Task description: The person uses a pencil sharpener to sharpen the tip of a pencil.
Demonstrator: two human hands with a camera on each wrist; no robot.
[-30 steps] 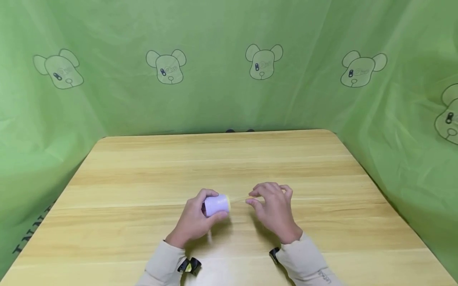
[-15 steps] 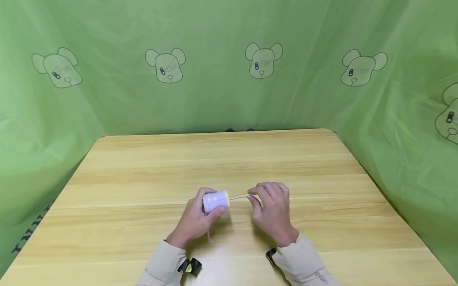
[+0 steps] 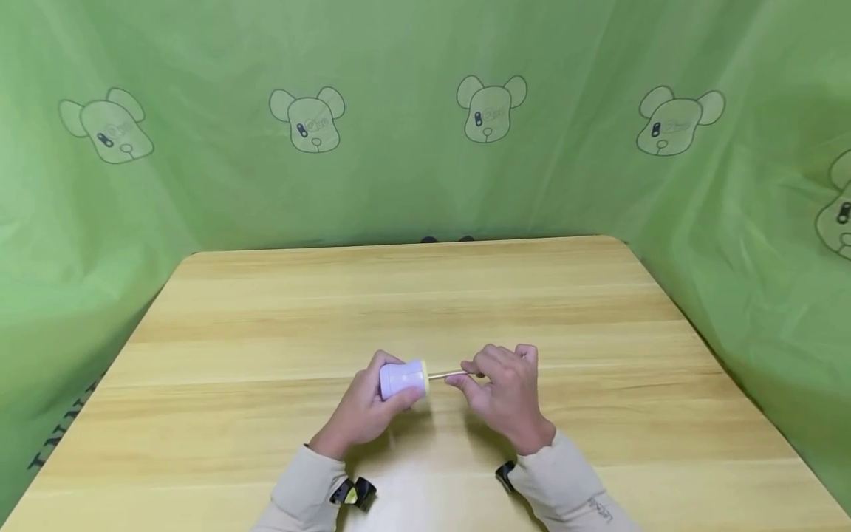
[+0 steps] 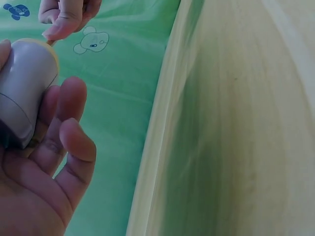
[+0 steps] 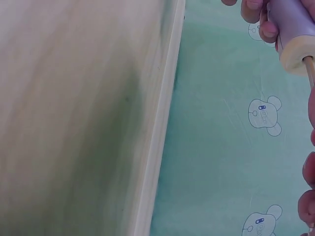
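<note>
In the head view my left hand (image 3: 362, 414) grips a lilac, barrel-shaped pencil sharpener (image 3: 402, 379) lying sideways, its pale yellow end facing right. A thin, tan pencil (image 3: 444, 375) runs out of that end. My right hand (image 3: 508, 391) pinches the pencil between thumb and fingers. In the right wrist view the pencil (image 5: 309, 69) enters a round hole in the yellow end of the sharpener (image 5: 290, 19). The left wrist view shows fingers (image 4: 74, 98) under the sharpener (image 4: 29, 78); most of the pencil is hidden there behind the right hand (image 4: 71, 14).
Both hands are above a light wood-grain table (image 3: 425, 310). A green curtain (image 3: 399, 192) with printed bear heads hangs behind it and along its sides. Black bands sit at both sleeve cuffs (image 3: 309, 480).
The sharpener tipped up slightly at its right end, then came back nearly level. My right hand's fingers have shifted along the pencil, and its thumb is now nearer the sharpener.
</note>
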